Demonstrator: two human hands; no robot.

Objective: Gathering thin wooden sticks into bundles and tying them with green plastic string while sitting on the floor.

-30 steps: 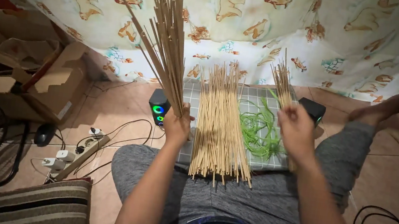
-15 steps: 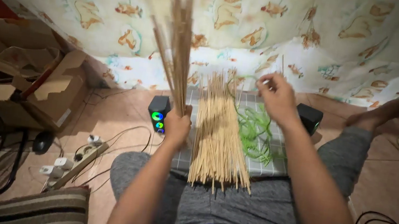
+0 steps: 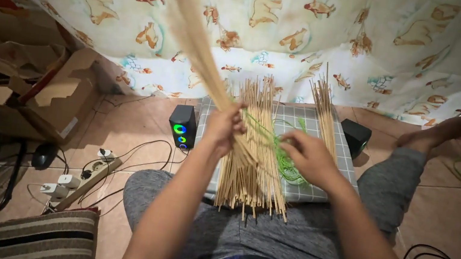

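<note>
While my left hand clamps the blurred bundle of thin tan bamboo sticks slanting far-left, my right hand pinches green plastic string; I'd wrap tight, low.

sticks: tan | string: green | board: grey checked

A thin bundle of pale sticks rises tilted up and to the left, blurred, its lower end over the heap of sticks. That heap lies flat on the checked board, ends fanned out and overhanging the near edge. Green string lies in a loose tangle just right of the heap, touching it. A smaller bunch of sticks lies further right on the same board.
</note>
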